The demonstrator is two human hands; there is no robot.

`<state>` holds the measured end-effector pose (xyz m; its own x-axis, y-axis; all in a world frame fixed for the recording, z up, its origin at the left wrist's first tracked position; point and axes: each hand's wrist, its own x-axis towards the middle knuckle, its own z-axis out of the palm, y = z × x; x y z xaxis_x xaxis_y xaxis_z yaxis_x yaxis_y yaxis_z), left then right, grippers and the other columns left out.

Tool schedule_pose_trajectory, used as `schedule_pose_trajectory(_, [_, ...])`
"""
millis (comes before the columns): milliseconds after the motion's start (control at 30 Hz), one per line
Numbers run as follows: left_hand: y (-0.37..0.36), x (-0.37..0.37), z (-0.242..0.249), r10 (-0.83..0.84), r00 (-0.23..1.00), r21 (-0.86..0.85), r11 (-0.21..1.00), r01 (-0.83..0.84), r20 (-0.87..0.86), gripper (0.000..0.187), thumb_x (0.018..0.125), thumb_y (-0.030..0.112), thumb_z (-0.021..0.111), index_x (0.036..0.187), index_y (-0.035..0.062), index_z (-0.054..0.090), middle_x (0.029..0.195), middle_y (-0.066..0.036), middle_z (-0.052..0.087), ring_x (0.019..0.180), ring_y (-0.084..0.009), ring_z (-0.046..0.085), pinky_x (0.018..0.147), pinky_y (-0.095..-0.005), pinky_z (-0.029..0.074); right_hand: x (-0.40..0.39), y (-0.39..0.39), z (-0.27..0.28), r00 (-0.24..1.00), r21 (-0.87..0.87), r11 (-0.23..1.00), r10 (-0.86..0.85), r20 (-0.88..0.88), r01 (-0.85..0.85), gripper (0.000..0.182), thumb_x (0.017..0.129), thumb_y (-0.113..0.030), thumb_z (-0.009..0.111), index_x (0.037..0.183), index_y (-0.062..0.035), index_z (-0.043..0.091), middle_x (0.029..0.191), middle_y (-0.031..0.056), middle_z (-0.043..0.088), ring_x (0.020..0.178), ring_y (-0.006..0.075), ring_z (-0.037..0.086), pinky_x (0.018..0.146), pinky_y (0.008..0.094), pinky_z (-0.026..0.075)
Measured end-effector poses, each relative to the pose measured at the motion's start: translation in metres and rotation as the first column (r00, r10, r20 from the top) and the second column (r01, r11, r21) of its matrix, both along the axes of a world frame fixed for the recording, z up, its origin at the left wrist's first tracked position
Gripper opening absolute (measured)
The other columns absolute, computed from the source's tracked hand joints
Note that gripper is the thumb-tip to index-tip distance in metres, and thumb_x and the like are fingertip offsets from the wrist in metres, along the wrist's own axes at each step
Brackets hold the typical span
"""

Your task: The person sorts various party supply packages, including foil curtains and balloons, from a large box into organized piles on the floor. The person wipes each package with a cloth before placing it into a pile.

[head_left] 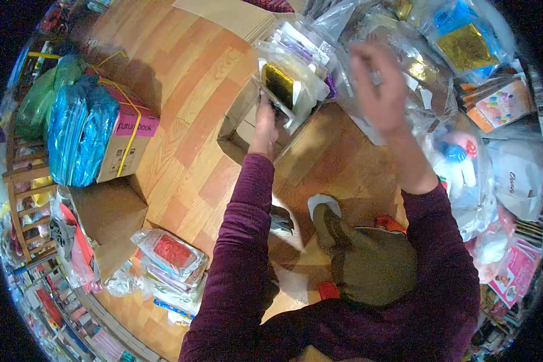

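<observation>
My left hand (pixel 265 125) is at the open cardboard box (pixel 230 125). It grips the lower edge of a clear plastic packet with a shiny gold panel (pixel 278 82); some of its fingers are hidden behind the packet. More clear packets with white and purple parts (pixel 303 49) lie just beyond, at the box's far end. My right hand (pixel 377 84) is raised to the right, smeared by motion, with fingers apart and nothing visible in them. Behind it lies a heap of clear plastic bags (pixel 425 75).
Blue plastic-wrapped goods (pixel 81 136) stand against a pink-and-brown carton (pixel 130 136) at left. Below are another open carton (pixel 111 220) and a stack of packets (pixel 174 259). A blue-and-gold package (pixel 464 45) and bagged goods (pixel 464 160) line the right. My foot (pixel 324 205) is on the wooden floor.
</observation>
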<state>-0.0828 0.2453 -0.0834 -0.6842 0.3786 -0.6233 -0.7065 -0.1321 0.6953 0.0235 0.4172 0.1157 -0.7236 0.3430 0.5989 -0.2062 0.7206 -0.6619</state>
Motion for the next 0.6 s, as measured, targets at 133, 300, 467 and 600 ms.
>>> schedule_pose_trajectory(133, [-0.029,0.003,-0.006,-0.076,0.906,-0.111,0.993,0.033,-0.416,0.040,0.086,0.034,0.046,0.113,0.0049,0.045,0.102,-0.009,0.056,0.082,-0.0204,0.055,0.064,-0.0330,0.047,-0.005,-0.076,-0.033,0.801,0.450,0.682,0.581,0.146,-0.577,0.013,0.070,-0.007,0.056,0.080,0.0002,0.056,0.083,0.0111,0.055,0.077,0.0278,0.053,0.067,0.0328,0.046])
schedule_pose_trajectory(300, [-0.047,-0.024,-0.004,-0.111,0.881,-0.315,0.948,-0.045,-0.459,0.022,0.080,0.016,0.057,0.094,-0.0014,0.058,0.087,-0.009,0.061,0.074,-0.0187,0.054,0.067,-0.0310,0.044,-0.010,-0.125,-0.098,0.714,0.457,0.549,0.539,0.447,-0.700,0.012,0.065,-0.010,0.051,0.073,-0.0016,0.055,0.083,0.0086,0.050,0.085,0.0241,0.049,0.075,0.0350,0.043])
schedule_pose_trajectory(467, [-0.071,-0.014,0.059,-0.100,0.966,-0.249,0.968,0.038,-0.238,0.021,0.085,0.015,0.052,0.101,0.0009,0.053,0.085,-0.008,0.060,0.073,-0.0162,0.057,0.063,-0.0292,0.048,-0.033,-0.124,-0.115,0.829,0.703,0.442,0.341,0.443,-0.557,0.014,0.066,-0.013,0.050,0.072,-0.0017,0.056,0.074,0.0077,0.052,0.083,0.0225,0.050,0.085,0.0450,0.038])
schedule_pose_trajectory(600, [-0.100,-0.006,0.078,-0.130,0.963,-0.226,0.971,0.076,-0.234,0.024,0.086,0.022,0.051,0.101,0.0032,0.053,0.081,-0.005,0.057,0.070,-0.0129,0.054,0.061,-0.0265,0.046,-0.049,-0.088,-0.141,0.894,0.869,0.249,-0.026,0.447,-0.427,0.026,0.070,-0.013,0.046,0.089,-0.0002,0.057,0.099,0.0124,0.055,0.102,0.0240,0.048,0.099,0.0435,0.029])
